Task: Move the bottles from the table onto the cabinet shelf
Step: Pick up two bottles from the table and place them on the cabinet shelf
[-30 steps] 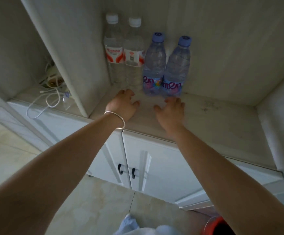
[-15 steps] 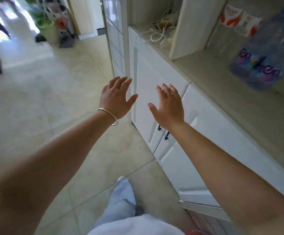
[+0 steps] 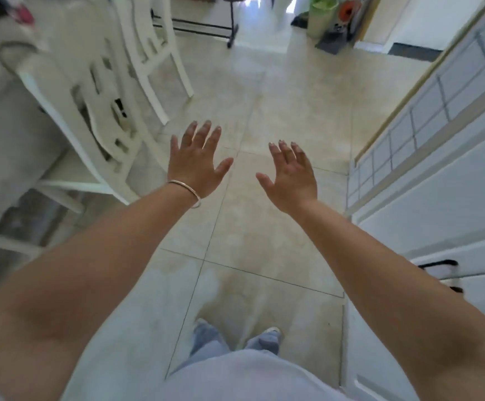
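No bottle is in view. My left hand, with a thin bangle on the wrist, is stretched out over the tiled floor, fingers spread and holding nothing. My right hand is held beside it, also spread and holding nothing. The white cabinet runs along the right edge; its shelf is out of frame. The table, covered in a pale cloth, fills the left edge, and its top is mostly cut off and blurred.
Two white chairs stand against the table on the left. Beige floor tiles stretch ahead between table and cabinet. A black-legged rack and a bin with plants stand at the far end.
The view has swung left, away from the cabinet shelf with its bottles, to the floor between cabinet and table. Both hands have come off the shelf and stay spread.
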